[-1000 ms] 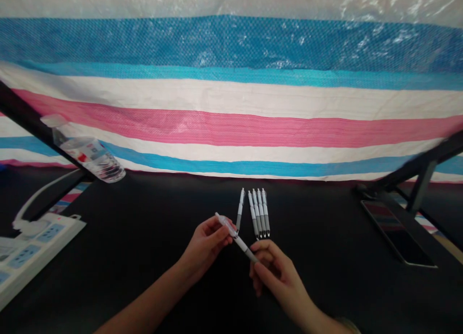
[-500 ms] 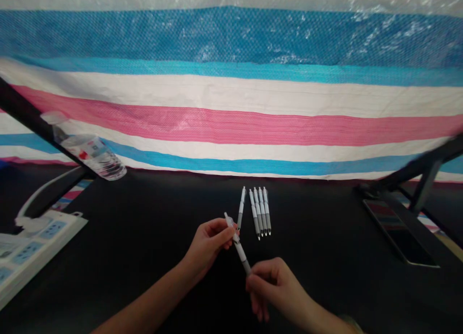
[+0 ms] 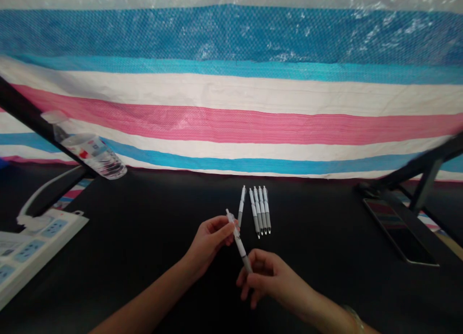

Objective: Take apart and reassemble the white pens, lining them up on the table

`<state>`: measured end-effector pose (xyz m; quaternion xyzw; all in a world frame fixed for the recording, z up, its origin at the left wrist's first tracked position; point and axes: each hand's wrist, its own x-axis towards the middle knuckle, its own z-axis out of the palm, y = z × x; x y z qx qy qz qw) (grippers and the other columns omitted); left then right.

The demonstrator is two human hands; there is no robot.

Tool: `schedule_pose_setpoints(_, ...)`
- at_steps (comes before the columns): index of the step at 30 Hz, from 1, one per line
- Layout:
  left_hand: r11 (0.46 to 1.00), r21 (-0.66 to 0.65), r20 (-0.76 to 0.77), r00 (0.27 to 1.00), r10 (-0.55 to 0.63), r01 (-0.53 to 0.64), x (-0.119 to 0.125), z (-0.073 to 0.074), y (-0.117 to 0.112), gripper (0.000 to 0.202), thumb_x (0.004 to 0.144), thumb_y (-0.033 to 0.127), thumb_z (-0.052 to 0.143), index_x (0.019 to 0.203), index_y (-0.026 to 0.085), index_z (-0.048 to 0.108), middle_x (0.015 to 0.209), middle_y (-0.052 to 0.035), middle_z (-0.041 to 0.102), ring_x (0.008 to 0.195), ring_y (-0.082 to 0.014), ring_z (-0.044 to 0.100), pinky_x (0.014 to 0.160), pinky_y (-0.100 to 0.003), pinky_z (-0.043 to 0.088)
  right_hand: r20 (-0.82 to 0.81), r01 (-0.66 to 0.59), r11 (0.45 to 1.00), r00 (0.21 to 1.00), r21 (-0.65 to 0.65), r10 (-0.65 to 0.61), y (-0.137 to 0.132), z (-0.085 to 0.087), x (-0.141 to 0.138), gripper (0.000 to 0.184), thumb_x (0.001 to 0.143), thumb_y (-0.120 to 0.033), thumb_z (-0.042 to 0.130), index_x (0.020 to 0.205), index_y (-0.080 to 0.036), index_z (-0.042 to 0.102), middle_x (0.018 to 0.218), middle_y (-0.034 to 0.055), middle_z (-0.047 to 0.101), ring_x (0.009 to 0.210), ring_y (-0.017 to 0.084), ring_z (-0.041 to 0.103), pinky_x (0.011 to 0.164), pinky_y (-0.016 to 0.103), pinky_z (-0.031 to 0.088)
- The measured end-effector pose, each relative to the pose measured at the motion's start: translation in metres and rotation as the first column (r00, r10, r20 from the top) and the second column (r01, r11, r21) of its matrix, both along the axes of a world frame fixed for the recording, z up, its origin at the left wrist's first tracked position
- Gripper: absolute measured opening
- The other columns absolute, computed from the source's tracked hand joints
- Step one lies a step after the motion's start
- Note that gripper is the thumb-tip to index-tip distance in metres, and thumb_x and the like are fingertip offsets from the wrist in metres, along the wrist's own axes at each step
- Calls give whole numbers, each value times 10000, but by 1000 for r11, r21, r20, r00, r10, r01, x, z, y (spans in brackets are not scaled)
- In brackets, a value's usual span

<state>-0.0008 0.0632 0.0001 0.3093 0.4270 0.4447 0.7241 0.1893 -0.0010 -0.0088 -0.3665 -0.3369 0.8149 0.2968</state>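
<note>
My left hand [image 3: 210, 242] is shut around the upper barrel of a white retractable pen [image 3: 238, 240], which slants down to the right. The pen's grey lower end runs into the curled fingers of my right hand [image 3: 265, 276], and its tip is hidden there. Just beyond my left fingers, a single white-and-grey pen [image 3: 241, 206] lies on the black tabletop [image 3: 152, 213]. To its right, several matching pens [image 3: 259, 211] lie side by side in a tight row.
A striped blue, white and pink tarp [image 3: 231, 124] hangs behind the table. At the left are a plastic water bottle [image 3: 90, 151] against a black bar and a white power strip [image 3: 32, 249] with a cable. A dark phone [image 3: 398, 230] lies at the right.
The pen now stands steeper than a second ago. My right hand has shifted left and curled closer around its lower end, while my left hand stays almost in place.
</note>
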Motion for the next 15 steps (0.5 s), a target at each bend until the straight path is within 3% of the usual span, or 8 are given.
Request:
schedule_pose_setpoints(3,1000,-21,9,1000,23,-23,1,1,1,356,611,389,931,821,129,809,709,-46,706,534,-56,512,516,-166,403,-42,-12,999,999,-53,10,2,1,1,405,837,-489,750,890,-112,613,866,119,732,703,181,715,574,245,538)
schedule_pose_setpoints(7,999,-27,20,999,26,-26,1,0,0,364,612,389,931,832,126,809,710,-44,698,536,-56,510,516,-169,400,-44,-7,997,999,-73,3,3,1,1,373,781,-402,821,911,-121,614,875,100,740,701,177,721,613,257,541)
schedule_pose_setpoints(12,1000,-17,22,1000,8,-8,1,1,-1,346,626,383,924,825,125,808,712,-44,697,534,-55,499,520,-175,393,-56,-31,997,998,-70,27,3,0,3,359,791,-405,810,867,-119,606,855,101,738,706,181,725,618,255,535)
schedule_pose_setpoints(15,1000,-21,15,1000,10,-10,1,2,-1,342,622,378,925,821,126,808,715,-45,701,530,-55,494,518,-177,388,-58,-31,997,998,-70,27,4,0,3,366,780,-370,820,947,-121,610,915,111,743,725,190,733,605,249,532)
